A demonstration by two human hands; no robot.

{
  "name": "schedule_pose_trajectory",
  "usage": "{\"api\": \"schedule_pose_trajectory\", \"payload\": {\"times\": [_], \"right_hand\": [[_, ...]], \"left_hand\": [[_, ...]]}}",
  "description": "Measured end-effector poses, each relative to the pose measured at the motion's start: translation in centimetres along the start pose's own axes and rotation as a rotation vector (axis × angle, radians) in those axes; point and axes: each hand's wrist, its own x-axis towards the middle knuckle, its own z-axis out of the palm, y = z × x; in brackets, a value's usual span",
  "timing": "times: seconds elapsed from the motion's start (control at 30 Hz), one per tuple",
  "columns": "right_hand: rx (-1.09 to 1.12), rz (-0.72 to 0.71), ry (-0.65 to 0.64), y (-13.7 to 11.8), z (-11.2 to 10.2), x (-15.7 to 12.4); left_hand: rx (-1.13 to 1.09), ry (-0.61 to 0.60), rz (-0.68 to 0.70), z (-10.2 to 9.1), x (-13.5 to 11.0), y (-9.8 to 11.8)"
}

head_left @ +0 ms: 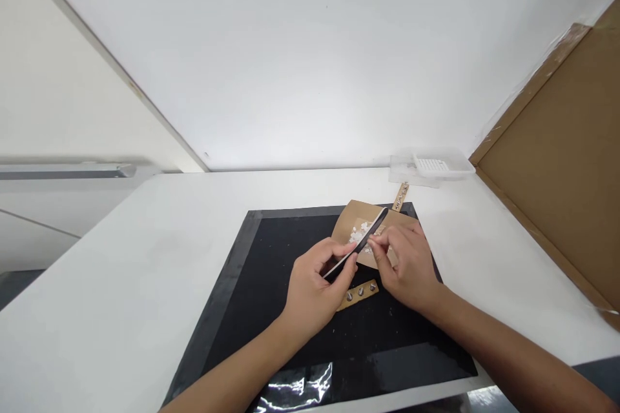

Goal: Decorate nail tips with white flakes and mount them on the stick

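Note:
My left hand (322, 277) grips a slim black strip with a pale edge (372, 227) between thumb and fingers. The strip slants up to the right. My right hand (404, 261) is pinched at the strip's near side, and whatever its fingertips hold is too small to make out. Beneath the strip lies a sheet of brown paper (345, 222) bearing small white pieces (358, 232), partly covered by my hands. A tan bar with several round metal pieces (361, 292) lies just below my hands, its left end hidden by my left hand.
A black mat (271, 258) covers part of the white table (121, 284). Another tan bar with metal pieces (400, 197) lies past the paper. A clear plastic box with a white grid (436, 164) stands by the wall. Cardboard (557, 161) rises at the right.

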Motion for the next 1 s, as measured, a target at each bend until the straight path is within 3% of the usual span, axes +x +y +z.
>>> {"api": "schedule_pose_trajectory", "payload": {"times": [0.23,0.47,0.63,1.0], "right_hand": [[-0.040,0.069,0.060,1.0,0.0,0.3],[-0.033,-0.004,0.063,0.0,-0.4,0.0],[-0.062,0.067,0.115,0.8,-0.8,0.4],[-0.022,0.103,0.085,1.0,-0.5,-0.1]], "left_hand": [[-0.017,0.014,0.001,0.1,-0.1,-0.2],[-0.032,0.001,-0.003,-0.1,-0.1,0.0],[-0.035,-0.028,-0.016,-0.1,-0.2,0.0],[-0.044,-0.041,-0.061,-0.2,-0.3,0.2]]}}
